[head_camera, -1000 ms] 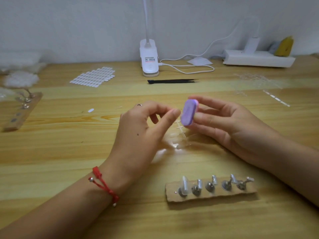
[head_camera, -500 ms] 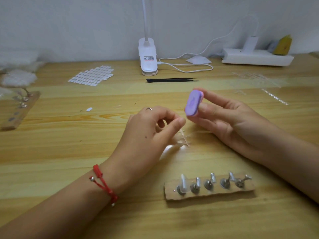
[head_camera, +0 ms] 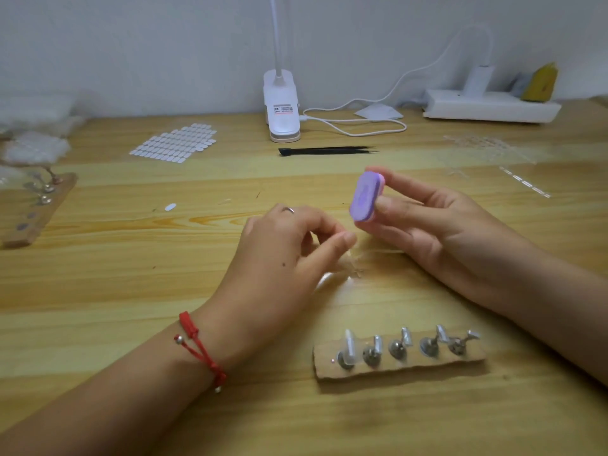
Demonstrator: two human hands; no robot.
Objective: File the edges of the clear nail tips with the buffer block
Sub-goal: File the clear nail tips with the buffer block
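Note:
My right hand [head_camera: 424, 225] holds a purple buffer block [head_camera: 364, 196] upright between thumb and fingers, above the table's middle. Just below and left of it, my left hand [head_camera: 283, 258] has thumb and forefinger pinched together, seemingly on a clear nail tip too small and blurred to make out. A few clear nail tips [head_camera: 353, 269] lie on the wood under the two hands. Near the front, a cardboard strip [head_camera: 398, 365] carries several metal stands, and one clear tip [head_camera: 349, 348] sits on its leftmost stand.
A white clip lamp [head_camera: 281, 106] and its cable stand at the back. Black tweezers [head_camera: 325, 150] lie in front of it. A sheet of white nail stickers [head_camera: 174, 143] is at back left, another stand board [head_camera: 33, 209] at far left, a power strip [head_camera: 490, 105] at back right.
My right hand has lifted the buffer block up and slightly away from my left fingertips. My left hand has sunk a little lower toward the table.

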